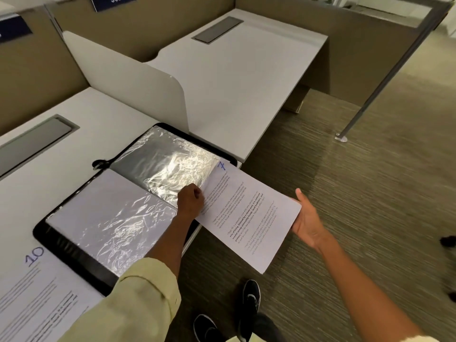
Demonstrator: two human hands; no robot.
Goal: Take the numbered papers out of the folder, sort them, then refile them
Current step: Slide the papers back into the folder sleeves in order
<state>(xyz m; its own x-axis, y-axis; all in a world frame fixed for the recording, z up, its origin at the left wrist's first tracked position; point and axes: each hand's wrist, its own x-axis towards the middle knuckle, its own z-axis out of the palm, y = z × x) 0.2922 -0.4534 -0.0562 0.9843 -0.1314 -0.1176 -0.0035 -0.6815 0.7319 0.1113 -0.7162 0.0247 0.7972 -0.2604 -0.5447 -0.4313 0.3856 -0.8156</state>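
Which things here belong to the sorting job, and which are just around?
Job:
folder, open on the desk
sheet 7, half out of a sleeve, held by right hand
left hand, fingers curled at the sleeve edge
sheet 10, out on the desk

Around:
desk
divider
grommet covers
sign 302
shoes

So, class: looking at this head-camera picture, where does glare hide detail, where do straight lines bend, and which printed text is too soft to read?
Head view: glare whitens the crinkled clear plastic sleeves of the open black zip folder; wide-angle distortion bows the grey desk divider; body text on the white sheet numbered 7 is soft.
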